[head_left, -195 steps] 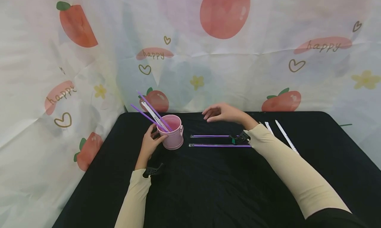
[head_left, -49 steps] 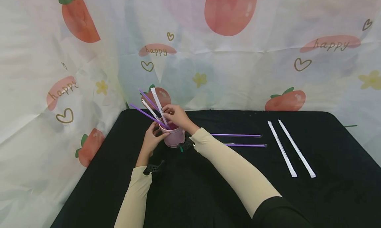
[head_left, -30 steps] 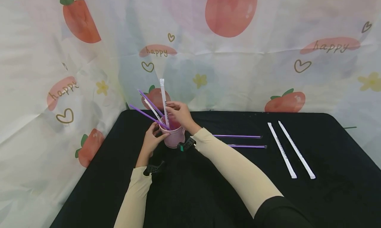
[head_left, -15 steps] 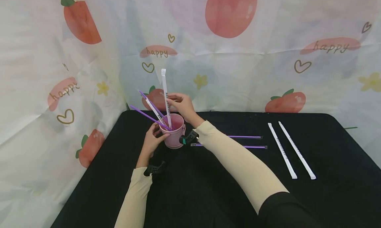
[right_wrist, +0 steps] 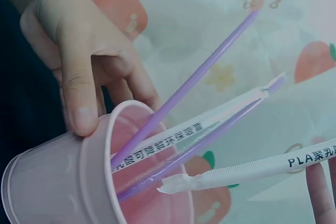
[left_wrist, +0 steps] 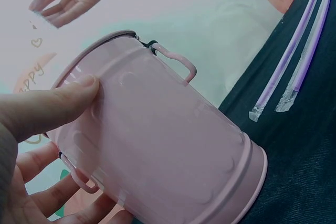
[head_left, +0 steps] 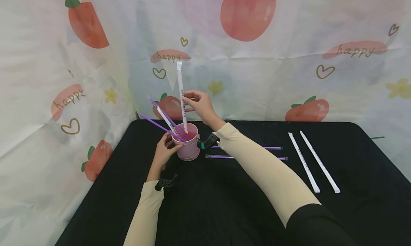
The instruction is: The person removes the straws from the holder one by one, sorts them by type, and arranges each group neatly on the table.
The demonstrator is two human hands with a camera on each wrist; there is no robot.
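My left hand (head_left: 163,154) holds a small pink bucket (head_left: 188,151) by its side, thumb near the rim in the left wrist view. Above it my right hand (head_left: 201,105) pinches a white paper-wrapped straw (head_left: 180,80), which stands nearly upright. In the right wrist view that straw's lower end is at the bucket's mouth, apart from the other straws. Inside the bucket lean two purple straws (right_wrist: 210,66) and a white paper-wrapped straw (right_wrist: 210,114), tilted to the left in the head view. Their lower ends are hidden by the bucket wall.
Two purple straws in clear wrappers (head_left: 219,156) lie right of the bucket, partly hidden under my right sleeve (head_left: 266,171). Farther right, two white wrapped straws (head_left: 305,164) lie slanted on the black tablecloth (head_left: 205,210). A printed curtain (head_left: 257,78) stands behind the table.
Some seconds ago my right hand was away from the bucket. Since then it has taken a white straw there, turned it upright and raised it. My left hand stays on the bucket.
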